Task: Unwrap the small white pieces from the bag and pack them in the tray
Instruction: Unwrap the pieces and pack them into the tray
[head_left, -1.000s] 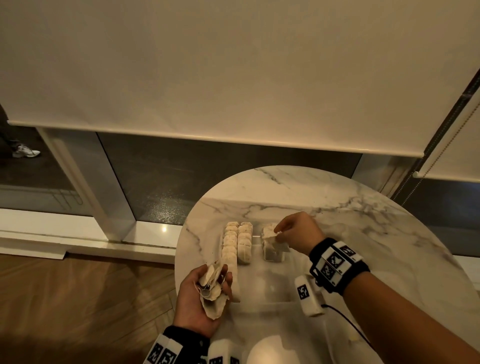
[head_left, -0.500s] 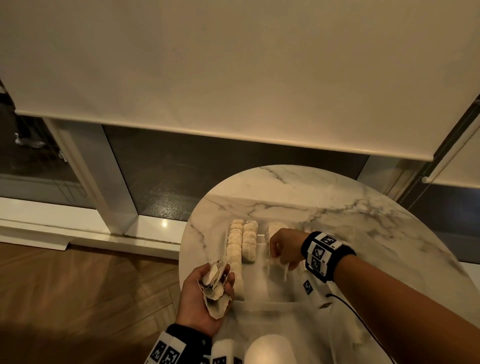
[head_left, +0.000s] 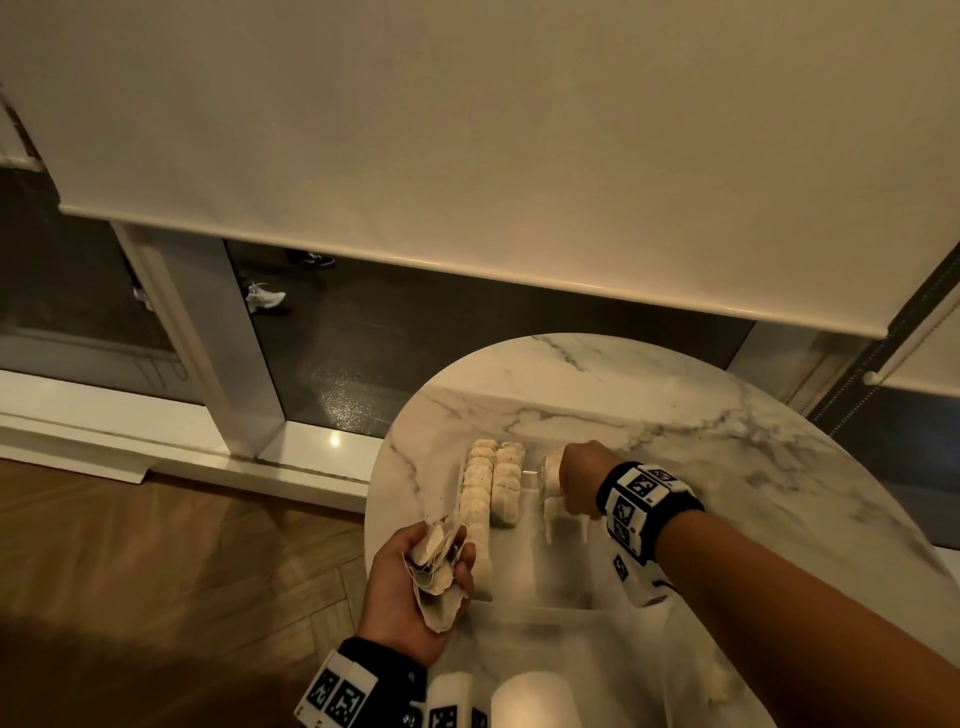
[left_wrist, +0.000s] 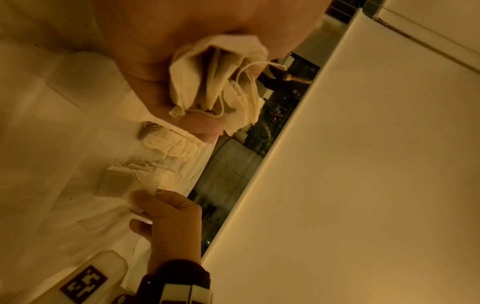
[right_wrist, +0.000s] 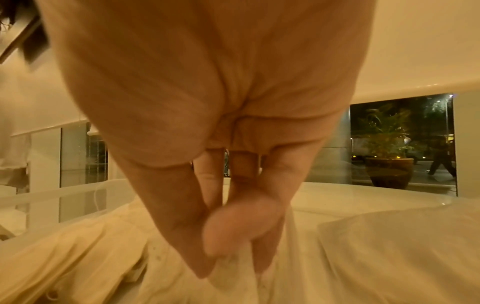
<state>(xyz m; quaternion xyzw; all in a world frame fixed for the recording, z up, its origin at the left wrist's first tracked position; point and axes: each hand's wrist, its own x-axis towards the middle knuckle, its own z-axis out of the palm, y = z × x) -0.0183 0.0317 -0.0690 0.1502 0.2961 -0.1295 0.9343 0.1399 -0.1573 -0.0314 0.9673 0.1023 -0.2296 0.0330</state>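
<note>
My left hand (head_left: 441, 556) is off the table's left edge and grips a bundle of small white cloth pieces (head_left: 434, 564) with loose strings; the left wrist view shows the bundle (left_wrist: 221, 88) bunched in my palm. A clear tray (head_left: 530, 566) on the marble table holds two packed rows of white pieces (head_left: 493, 486). My right hand (head_left: 574, 501) reaches down into the tray's third column and pinches one white piece (head_left: 551, 467) between thumb and fingers. In the right wrist view the fingertips (right_wrist: 205, 269) press into the cloth piece (right_wrist: 233, 273).
The round marble table (head_left: 701, 431) ends close to my left hand, with wooden floor (head_left: 156, 571) below. A white rounded object (head_left: 530, 696) and a translucent container (head_left: 597, 649) sit at the near edge. A roller blind (head_left: 467, 156) hangs behind the table.
My right hand has lowered the white piece from above the third column down into the tray. The left hand keeps its bundle and has barely moved.
</note>
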